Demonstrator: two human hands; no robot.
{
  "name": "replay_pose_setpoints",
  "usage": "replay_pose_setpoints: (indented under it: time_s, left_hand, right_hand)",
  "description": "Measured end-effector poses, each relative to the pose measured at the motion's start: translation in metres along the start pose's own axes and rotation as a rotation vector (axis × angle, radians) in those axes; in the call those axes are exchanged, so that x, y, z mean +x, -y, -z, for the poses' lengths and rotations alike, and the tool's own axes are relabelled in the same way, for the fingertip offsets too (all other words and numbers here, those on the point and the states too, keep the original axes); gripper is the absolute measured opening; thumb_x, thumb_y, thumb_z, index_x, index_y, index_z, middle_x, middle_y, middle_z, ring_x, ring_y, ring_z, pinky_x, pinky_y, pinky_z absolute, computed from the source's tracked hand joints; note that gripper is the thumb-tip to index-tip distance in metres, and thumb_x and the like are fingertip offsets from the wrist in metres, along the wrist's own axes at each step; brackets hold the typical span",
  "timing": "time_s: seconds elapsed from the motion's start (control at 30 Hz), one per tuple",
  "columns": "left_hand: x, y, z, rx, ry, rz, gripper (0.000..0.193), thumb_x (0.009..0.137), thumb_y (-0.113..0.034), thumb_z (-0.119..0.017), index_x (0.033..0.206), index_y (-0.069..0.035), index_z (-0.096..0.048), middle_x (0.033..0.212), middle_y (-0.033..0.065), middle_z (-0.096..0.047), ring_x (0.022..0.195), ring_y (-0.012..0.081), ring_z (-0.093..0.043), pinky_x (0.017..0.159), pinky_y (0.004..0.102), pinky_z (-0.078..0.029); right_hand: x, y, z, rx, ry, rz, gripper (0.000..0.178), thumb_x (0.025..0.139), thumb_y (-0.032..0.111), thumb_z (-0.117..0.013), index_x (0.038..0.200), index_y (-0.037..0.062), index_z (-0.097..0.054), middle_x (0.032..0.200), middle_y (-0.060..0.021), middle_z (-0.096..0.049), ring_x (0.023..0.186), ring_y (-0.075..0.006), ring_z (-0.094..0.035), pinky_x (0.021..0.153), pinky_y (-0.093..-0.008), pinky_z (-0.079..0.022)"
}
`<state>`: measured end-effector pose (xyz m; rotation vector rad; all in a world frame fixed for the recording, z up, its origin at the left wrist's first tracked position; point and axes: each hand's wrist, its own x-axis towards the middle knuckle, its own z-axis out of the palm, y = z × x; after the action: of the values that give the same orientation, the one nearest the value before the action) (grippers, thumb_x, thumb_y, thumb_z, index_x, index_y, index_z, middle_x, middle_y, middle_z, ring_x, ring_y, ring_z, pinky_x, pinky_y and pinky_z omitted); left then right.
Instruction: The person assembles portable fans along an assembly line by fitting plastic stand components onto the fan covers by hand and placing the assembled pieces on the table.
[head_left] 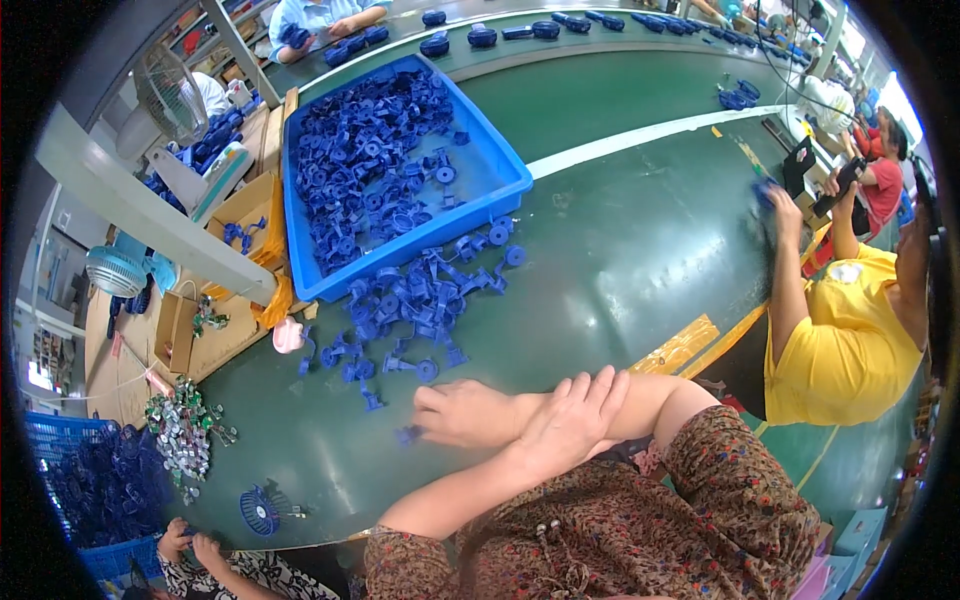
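My arms cross over the green work surface. My left hand (575, 415) lies across my right forearm, its fingers stretched out and holding no part. Reaching to the left, my right hand (450, 410) is curled, with a small blurred blue plastic part (408, 435) at its fingertips. Just beyond that hand, a loose pile of blue plastic parts (420, 300) with round ends spreads over the surface. Behind the pile stands a large blue tray (410, 242), heaped with similar parts. Nearer the front edge lies a round blue fan cage (260, 510) with a short wire.
Small metal-and-green components (180, 430) are heaped at the left, beside a blue basket (60, 430) of dark blue pieces. A pale pink object (288, 335) sits by the tray. A person in yellow (850, 350) works at the right; another person's hands (190, 545) are at lower left.
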<state>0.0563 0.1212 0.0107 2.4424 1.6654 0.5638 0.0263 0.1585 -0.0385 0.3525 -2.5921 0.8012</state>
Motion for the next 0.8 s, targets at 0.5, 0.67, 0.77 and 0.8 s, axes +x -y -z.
replay_pose_setpoints:
  time_s: [0.5, 0.67, 0.77, 0.8]
  left_hand:
    - [0.0012, -0.0028, 0.0024, 0.077, 0.05, -0.028, 0.101, 0.074, -0.039, -0.083, 0.151, 0.008, -0.036, 0.144, 0.0243, -0.05, 0.115, 0.0354, -0.058, 0.097, 0.0417, -0.049]
    - [0.0027, -0.0039, 0.002, -0.012, 0.048, -0.02, 0.097, 0.077, -0.03, -0.081, 0.152, 0.009, -0.033, 0.15, 0.0249, -0.046, 0.125, 0.0383, -0.055, 0.103, 0.0454, -0.047]
    - [0.0049, -0.0039, 0.0031, -0.048, 0.054, -0.017, 0.096, 0.077, -0.026, -0.081, 0.153, 0.008, -0.032, 0.152, 0.0244, -0.046, 0.129, 0.039, -0.052, 0.105, 0.0462, -0.046]
    - [0.0055, -0.0041, 0.0034, -0.047, 0.059, -0.023, 0.096, 0.077, -0.026, -0.081, 0.153, 0.008, -0.032, 0.152, 0.0244, -0.046, 0.129, 0.039, -0.052, 0.105, 0.0462, -0.046]
  right_hand:
    - [-0.0007, -0.001, -0.002, -0.046, -0.031, 0.031, 0.022, 0.088, 0.023, -0.071, 0.096, 0.0051, -0.062, 0.099, -0.0107, -0.052, 0.082, -0.0268, -0.065, 0.066, -0.0412, -0.056]
    - [-0.0032, -0.0022, -0.0039, -0.093, -0.043, 0.043, 0.02, 0.089, 0.023, -0.069, 0.097, 0.0071, -0.061, 0.098, -0.0098, -0.052, 0.08, -0.0246, -0.064, 0.065, -0.0389, -0.056]
    - [-0.0041, -0.005, -0.0065, -0.09, -0.056, 0.056, 0.021, 0.088, 0.024, -0.069, 0.097, 0.0071, -0.061, 0.098, -0.0098, -0.052, 0.081, -0.0243, -0.064, 0.065, -0.0388, -0.055]
    - [-0.0042, -0.0048, -0.0063, -0.088, -0.055, 0.06, 0.021, 0.088, 0.024, -0.069, 0.097, 0.0069, -0.061, 0.098, -0.0098, -0.052, 0.081, -0.0245, -0.064, 0.065, -0.039, -0.055]
